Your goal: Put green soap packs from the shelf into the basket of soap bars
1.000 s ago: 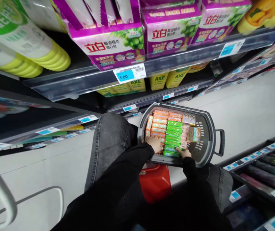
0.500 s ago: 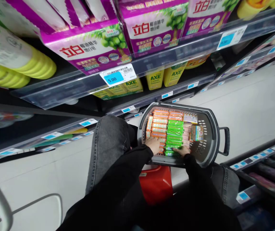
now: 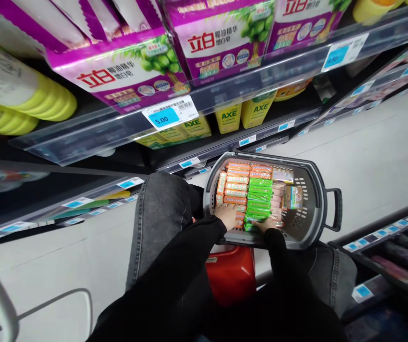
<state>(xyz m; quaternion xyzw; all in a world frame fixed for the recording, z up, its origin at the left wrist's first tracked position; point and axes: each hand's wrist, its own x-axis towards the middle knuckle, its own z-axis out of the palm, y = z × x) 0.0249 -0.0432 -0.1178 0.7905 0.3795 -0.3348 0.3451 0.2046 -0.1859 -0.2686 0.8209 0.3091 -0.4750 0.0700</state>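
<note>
A grey plastic shopping basket [image 3: 320, 209] holds rows of small wrapped packets that look like soap bars. Orange packets [image 3: 237, 186] fill its left side, green packets [image 3: 260, 195] form the middle column, and pink packets [image 3: 277, 202] lie to their right. My left hand [image 3: 227, 216] rests on the near orange packets with its fingers stretched out. At the near end of the green column, my right hand [image 3: 266, 224] has thumb and fingers on a green packet; part of its grip is hidden.
A small yellowish box [image 3: 293, 196] lies in the basket's right part. Below the basket is a red plastic object [image 3: 230, 275]. Shelves with purple soap packs [image 3: 118, 71] and yellow AXE bottles [image 3: 229, 118] stand in front. Another shelf [image 3: 389, 237] is at the right.
My right hand has shifted left, from between the green and pink packets onto the near green ones. My left hand stays on the orange packets. The view has shifted slightly.
</note>
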